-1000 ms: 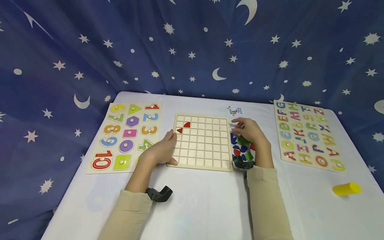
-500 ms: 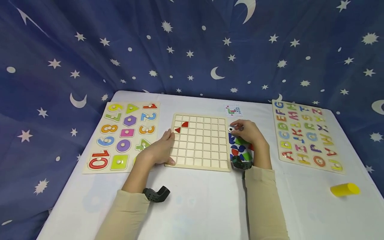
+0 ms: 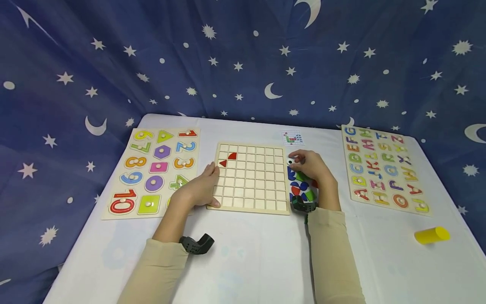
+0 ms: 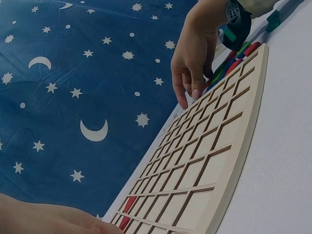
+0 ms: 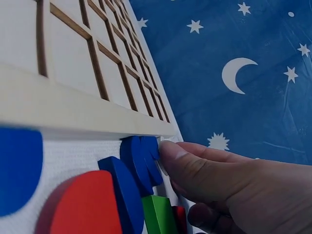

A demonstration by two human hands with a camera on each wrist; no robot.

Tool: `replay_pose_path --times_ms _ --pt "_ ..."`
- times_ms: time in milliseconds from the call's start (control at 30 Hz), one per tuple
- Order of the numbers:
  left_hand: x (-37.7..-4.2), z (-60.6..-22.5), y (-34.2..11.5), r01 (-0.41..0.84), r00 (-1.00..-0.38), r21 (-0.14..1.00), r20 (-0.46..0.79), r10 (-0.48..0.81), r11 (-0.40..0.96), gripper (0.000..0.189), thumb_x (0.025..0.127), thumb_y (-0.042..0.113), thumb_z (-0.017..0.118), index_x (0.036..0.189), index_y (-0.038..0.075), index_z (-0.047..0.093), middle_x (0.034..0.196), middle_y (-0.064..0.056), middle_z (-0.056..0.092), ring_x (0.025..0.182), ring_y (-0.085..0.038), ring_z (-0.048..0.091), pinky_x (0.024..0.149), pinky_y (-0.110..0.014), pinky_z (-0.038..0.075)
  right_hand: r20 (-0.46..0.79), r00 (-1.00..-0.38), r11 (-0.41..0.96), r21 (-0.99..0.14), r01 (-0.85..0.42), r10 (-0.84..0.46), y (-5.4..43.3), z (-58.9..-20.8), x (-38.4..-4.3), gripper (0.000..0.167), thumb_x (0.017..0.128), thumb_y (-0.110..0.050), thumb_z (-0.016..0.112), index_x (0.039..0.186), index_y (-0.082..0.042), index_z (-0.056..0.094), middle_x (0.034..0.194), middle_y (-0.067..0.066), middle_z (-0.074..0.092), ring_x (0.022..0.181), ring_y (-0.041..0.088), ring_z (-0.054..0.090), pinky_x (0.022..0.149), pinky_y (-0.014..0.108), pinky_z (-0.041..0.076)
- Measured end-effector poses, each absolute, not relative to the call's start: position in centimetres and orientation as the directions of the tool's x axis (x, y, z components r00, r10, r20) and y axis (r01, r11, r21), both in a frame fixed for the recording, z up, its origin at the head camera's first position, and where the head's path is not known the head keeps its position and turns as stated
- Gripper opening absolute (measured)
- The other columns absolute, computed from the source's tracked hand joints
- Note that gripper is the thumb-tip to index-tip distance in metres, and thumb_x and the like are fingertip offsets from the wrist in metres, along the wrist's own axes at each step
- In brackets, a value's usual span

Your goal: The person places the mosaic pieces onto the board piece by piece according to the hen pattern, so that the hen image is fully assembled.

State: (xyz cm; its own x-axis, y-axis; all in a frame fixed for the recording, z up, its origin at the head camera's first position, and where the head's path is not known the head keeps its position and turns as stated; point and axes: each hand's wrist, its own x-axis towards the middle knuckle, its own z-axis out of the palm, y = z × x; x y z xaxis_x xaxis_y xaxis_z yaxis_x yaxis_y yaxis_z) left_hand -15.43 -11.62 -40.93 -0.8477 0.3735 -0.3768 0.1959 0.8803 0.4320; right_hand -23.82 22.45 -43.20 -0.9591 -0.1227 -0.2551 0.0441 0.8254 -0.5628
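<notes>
In the head view, a wooden grid board (image 3: 248, 177) lies at the middle of the table, with a red triangle (image 3: 223, 163) and a red quarter-circle (image 3: 232, 156) in its upper left cells. My left hand (image 3: 199, 188) rests along the board's left edge, fingers fairly straight and thumb at the near corner. Beyond the board's right edge, my right hand (image 3: 313, 164) pinches a small white disc with a black dot (image 3: 290, 161) between thumb and forefinger. Below that hand lie loose blue pieces (image 5: 141, 161), a green piece (image 5: 160, 214) and a red rounded piece (image 5: 87, 207).
A pattern card (image 3: 293, 137) lies behind the board. The number-and-shape puzzle (image 3: 153, 173) is on the left, the letter puzzle (image 3: 383, 169) on the right. A yellow cylinder (image 3: 431, 235) lies near the right side. A starry blue curtain (image 3: 243, 63) hangs behind the white table.
The right hand's fingers have drawn in around the white disc, which now shows more plainly. The left hand keeps its place on the board. The head view has shifted slightly.
</notes>
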Motion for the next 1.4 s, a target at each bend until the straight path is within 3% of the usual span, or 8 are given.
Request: replay_pose_path --times_ms 1067,1400 --pt "-15.29 -40.59 -11.45 0.191 -0.849 0.435 -0.376 0.37 0.88 0.112 0.068 0.028 0.08 0.15 -0.004 0.011 0.159 -0.018 -0.002 0.148 -0.03 0.001 0.12 -0.042 0.017 -0.206 -0.972 0.803 -0.595 0.029 -0.117 22.42 -43.17 -24.01 0.022 0.085 -0.019 0.071 0.1 -0.009 0.058 0.091 0.008 0.055 0.083 0.023 0.051 0.07 0.029 0.044" --pt "-15.39 -40.67 -11.43 0.17 -0.85 0.433 -0.391 0.354 0.885 0.112 0.069 0.028 0.081 0.151 -0.001 0.01 0.16 -0.016 -0.003 0.148 -0.028 -0.001 0.12 -0.041 0.018 -0.179 -0.974 0.791 -0.611 0.001 -0.136 22.12 -42.74 -23.96 0.024 0.093 -0.019 0.061 0.116 -0.015 0.064 0.108 0.012 0.06 0.091 0.026 0.061 0.082 0.037 0.053"
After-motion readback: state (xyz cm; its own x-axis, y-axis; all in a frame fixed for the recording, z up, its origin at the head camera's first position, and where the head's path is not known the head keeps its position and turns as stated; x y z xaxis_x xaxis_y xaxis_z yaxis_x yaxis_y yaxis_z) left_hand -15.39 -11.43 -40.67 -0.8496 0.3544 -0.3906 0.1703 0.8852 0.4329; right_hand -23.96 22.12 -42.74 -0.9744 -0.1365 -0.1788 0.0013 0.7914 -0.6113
